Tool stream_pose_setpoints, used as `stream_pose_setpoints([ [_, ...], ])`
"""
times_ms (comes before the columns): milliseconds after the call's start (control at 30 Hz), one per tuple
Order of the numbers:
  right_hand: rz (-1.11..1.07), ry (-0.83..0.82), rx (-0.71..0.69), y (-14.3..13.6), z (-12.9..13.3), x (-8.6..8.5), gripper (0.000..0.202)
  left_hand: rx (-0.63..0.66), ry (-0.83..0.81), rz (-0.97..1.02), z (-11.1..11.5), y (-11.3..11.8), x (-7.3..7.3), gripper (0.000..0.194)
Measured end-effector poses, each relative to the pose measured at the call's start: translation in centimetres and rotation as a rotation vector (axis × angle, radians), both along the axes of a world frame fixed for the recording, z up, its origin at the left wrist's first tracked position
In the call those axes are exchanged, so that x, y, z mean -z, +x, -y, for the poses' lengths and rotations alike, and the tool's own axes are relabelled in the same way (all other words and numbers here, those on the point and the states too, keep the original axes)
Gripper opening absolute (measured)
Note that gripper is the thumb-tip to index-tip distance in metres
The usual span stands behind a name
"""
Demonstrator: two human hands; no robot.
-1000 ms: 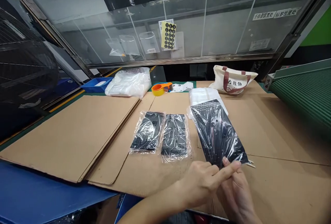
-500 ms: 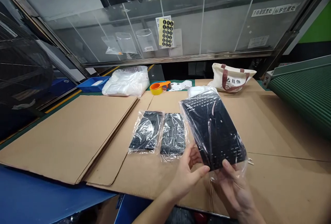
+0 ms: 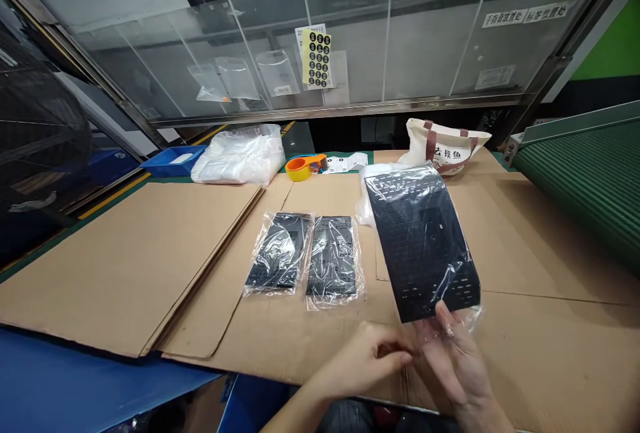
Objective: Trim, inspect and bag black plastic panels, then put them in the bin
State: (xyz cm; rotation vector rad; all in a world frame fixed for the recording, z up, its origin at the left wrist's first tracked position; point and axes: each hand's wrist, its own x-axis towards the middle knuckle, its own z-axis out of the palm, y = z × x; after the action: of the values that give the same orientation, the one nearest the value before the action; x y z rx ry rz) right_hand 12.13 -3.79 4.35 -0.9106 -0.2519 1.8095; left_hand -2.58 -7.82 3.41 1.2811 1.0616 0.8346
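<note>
Panels, two bagged, lie flat; my right hand pinches a bagged third panel, unplaced; my half-open left hand seems empty.

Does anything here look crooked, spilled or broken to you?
Nothing looks spilled or broken. One slight oddity: the left bagged panel sits askew beside the straighter right bagged panel on the cardboard. The black panel in the right hand shows no visible damage.

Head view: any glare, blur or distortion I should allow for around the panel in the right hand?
Head view: white glare streaks on the film over the black panel; glare also on both bagged parts; the left hand slightly soft; wide-angle stretch towards the picture's edges.
</note>
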Motion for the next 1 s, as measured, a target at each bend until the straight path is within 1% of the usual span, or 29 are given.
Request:
stream_pose_setpoints([
  [33, 0.002, 0.008, -0.004, 0.1, 0.0, -0.1, 0.031, -0.016, -0.008, 0.075, -0.2, -0.4, -0.3, 0.042],
  [100, 0.000, 0.019, -0.020, 0.2, 0.2, -0.4, 0.031, -0.104, -0.004, 0.309, -0.7, -1.2, -0.8, 0.066],
  [133, -0.001, 0.020, -0.030, 0.2, 0.3, -0.5, 0.033, -0.136, 0.015, 0.416, -1.1, -1.5, -1.1, 0.076],
  [167, -0.002, 0.019, -0.044, 0.2, 0.5, -0.5, 0.037, -0.152, 0.035, 0.496, -1.4, -1.7, -1.3, 0.080],
  [200, -0.005, 0.018, -0.065, 0.1, 0.7, -0.4, 0.043, -0.163, 0.041, 0.556, -1.7, -1.7, -1.5, 0.079],
  [233, -0.010, 0.019, -0.088, 0.0, 0.9, -0.3, 0.048, -0.181, 0.033, 0.606, -2.0, -1.7, -1.7, 0.073],
  [300, -0.025, 0.020, -0.138, -0.1, 1.4, 0.0, 0.056, -0.256, 0.003, 0.679, -2.4, -1.4, -1.9, 0.063],
  [333, -0.034, 0.018, -0.159, 0.0, 1.6, 0.3, 0.059, -0.307, 0.002, 0.690, -2.5, -1.2, -2.1, 0.063],
  [433, -0.049, 0.002, -0.184, 0.4, 1.9, 0.9, 0.063, -0.461, 0.062, 0.595, -3.0, -1.0, -2.8, 0.067],
  [500, -0.049, -0.015, -0.174, 0.9, 2.0, 1.4, 0.062, -0.557, 0.126, 0.513, -3.3, -1.2, -3.5, 0.062],
  [567, -0.046, -0.037, -0.168, 1.4, 2.0, 1.8, 0.059, -0.631, 0.189, 0.505, -3.6, -1.6, -4.3, 0.055],
  [633, -0.045, -0.038, -0.162, 1.6, 2.0, 2.1, 0.059, -0.654, 0.226, 0.550, -3.8, -1.9, -5.0, 0.057],
  [733, -0.038, 0.012, -0.190, 1.8, 2.1, 2.5, 0.065, -0.666, 0.208, 0.603, -3.9, -1.8, -5.5, 0.061],
  [800, -0.033, 0.064, -0.254, 1.8, 2.1, 2.8, 0.066, -0.706, 0.178, 0.654, -3.9, -1.6, -5.5, 0.057],
  [867, -0.024, 0.117, -0.314, 1.9, 2.1, 3.2, 0.067, -0.730, 0.142, 0.749, -3.9, -1.2, -5.6, 0.052],
  [933, -0.011, 0.151, -0.341, 2.0, 2.0, 3.6, 0.069, -0.714, 0.102, 0.835, -3.8, -0.9, -5.6, 0.046],
  [1000, 0.004, 0.165, -0.334, 2.0, 2.0, 3.9, 0.069, -0.663, 0.065, 0.873, -3.7, -0.7, -5.7, 0.038],
])
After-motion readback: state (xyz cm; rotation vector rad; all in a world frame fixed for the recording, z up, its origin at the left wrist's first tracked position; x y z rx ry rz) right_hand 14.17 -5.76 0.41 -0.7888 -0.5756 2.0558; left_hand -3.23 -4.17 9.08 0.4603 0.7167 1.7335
